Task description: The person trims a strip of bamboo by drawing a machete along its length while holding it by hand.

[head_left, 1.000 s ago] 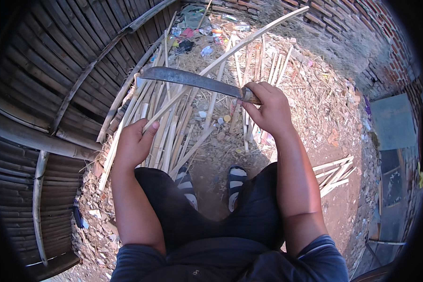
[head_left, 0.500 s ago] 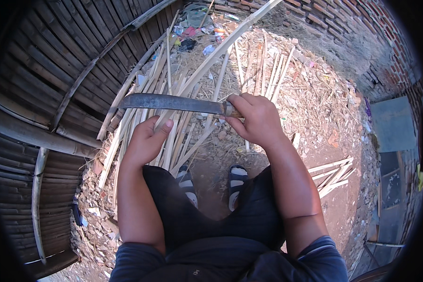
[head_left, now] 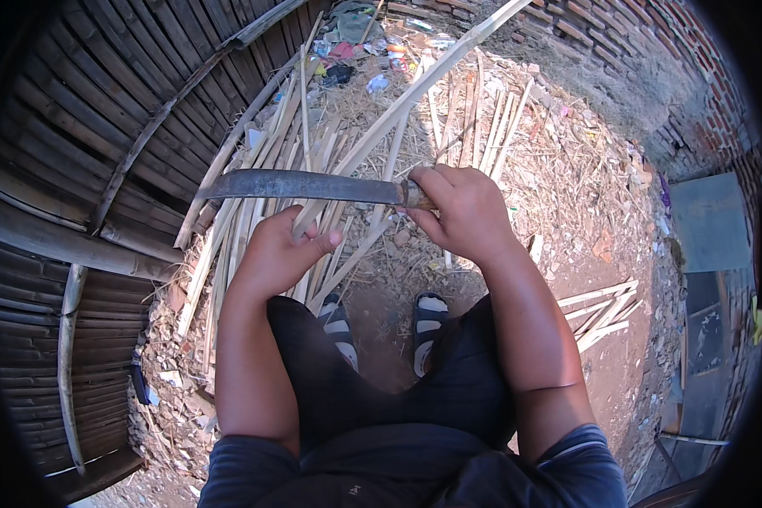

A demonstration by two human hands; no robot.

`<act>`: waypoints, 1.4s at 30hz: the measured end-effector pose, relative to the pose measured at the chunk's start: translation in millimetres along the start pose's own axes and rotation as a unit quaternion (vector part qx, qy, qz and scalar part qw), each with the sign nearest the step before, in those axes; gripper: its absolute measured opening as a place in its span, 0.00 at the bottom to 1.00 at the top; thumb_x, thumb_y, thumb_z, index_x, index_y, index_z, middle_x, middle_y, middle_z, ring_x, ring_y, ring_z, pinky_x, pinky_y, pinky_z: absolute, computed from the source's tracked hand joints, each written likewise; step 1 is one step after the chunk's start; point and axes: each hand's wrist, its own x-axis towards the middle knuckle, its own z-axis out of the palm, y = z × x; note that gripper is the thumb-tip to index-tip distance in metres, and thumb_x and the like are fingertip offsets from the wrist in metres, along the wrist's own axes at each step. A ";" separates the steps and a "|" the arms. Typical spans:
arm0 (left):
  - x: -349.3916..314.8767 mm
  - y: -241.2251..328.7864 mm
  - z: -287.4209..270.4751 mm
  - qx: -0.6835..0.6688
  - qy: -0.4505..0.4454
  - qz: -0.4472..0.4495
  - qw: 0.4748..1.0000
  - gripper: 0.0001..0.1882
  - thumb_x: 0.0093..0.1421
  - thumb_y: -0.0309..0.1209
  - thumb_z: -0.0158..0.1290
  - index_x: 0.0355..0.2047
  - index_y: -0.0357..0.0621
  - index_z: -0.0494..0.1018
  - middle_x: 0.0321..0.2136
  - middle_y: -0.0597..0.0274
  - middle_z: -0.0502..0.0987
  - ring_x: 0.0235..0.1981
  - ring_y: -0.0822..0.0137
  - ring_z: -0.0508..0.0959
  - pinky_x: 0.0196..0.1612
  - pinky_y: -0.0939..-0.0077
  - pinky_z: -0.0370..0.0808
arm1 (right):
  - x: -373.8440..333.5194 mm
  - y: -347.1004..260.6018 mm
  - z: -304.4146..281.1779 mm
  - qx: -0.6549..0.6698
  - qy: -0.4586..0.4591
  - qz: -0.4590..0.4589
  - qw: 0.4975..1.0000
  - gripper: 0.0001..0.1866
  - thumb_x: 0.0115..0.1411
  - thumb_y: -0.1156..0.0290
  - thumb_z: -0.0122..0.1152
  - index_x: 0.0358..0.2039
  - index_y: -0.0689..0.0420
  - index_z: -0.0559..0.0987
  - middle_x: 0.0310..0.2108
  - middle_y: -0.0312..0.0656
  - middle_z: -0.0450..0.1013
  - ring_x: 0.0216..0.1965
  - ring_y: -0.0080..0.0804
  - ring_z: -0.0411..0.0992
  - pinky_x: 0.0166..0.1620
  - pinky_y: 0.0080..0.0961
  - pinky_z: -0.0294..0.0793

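A dark woven bamboo wall curves along the left side, and a brick wall closes the far right. Between them the dirt ground is strewn with chips and a heap of pale split bamboo strips. One long bamboo pole slants from the upper right down toward the hands. A broad, dark machete blade lies level across that pole. The right hand has its fingers clenched around the machete's handle. The left hand grips the pole's lower end just below the blade. Two striped sandals stand on the ground beneath.
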 end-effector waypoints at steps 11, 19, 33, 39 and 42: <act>5.2 -9.4 12.4 -0.046 0.055 0.066 0.995 0.36 0.58 0.44 0.74 0.58 0.33 0.76 0.39 0.56 0.81 0.38 0.69 0.78 0.45 0.71 0.78 | -3.5 1.3 19.2 0.005 -0.011 0.061 0.998 0.18 0.48 0.67 0.76 0.36 0.55 0.76 0.31 0.44 0.78 0.32 0.51 0.79 0.36 0.44 0.79; -4.4 7.7 -0.6 0.016 -0.002 0.006 1.000 0.31 0.58 0.44 0.74 0.52 0.32 0.78 0.36 0.62 0.78 0.38 0.72 0.76 0.44 0.72 0.77 | 7.8 14.9 3.2 -0.035 -0.003 0.183 0.982 0.13 0.55 0.67 0.74 0.36 0.55 0.78 0.30 0.48 0.80 0.33 0.52 0.81 0.37 0.47 0.80; 0.5 -0.3 3.9 0.009 0.033 0.054 0.998 0.25 0.62 0.45 0.70 0.45 0.34 0.80 0.29 0.66 0.79 0.31 0.74 0.74 0.38 0.73 0.75 | 5.9 42.1 1.6 -0.009 -0.035 0.225 0.974 0.14 0.57 0.64 0.74 0.38 0.56 0.79 0.32 0.51 0.81 0.37 0.54 0.81 0.40 0.48 0.79; 5.7 -8.2 9.5 0.009 0.054 0.053 0.997 0.28 0.63 0.52 0.68 0.42 0.34 0.81 0.27 0.56 0.81 0.27 0.66 0.78 0.35 0.67 0.76 | -5.8 31.4 12.1 -0.028 -0.065 0.163 0.984 0.13 0.57 0.65 0.73 0.39 0.54 0.79 0.31 0.46 0.79 0.35 0.53 0.80 0.39 0.48 0.79; 9.0 -19.3 14.8 0.005 0.078 0.104 0.991 0.29 0.64 0.52 0.67 0.43 0.33 0.81 0.27 0.55 0.82 0.27 0.66 0.78 0.34 0.66 0.76 | -0.5 9.1 14.4 -0.041 -0.084 0.063 0.994 0.14 0.55 0.66 0.74 0.36 0.54 0.77 0.29 0.45 0.77 0.35 0.51 0.80 0.40 0.47 0.79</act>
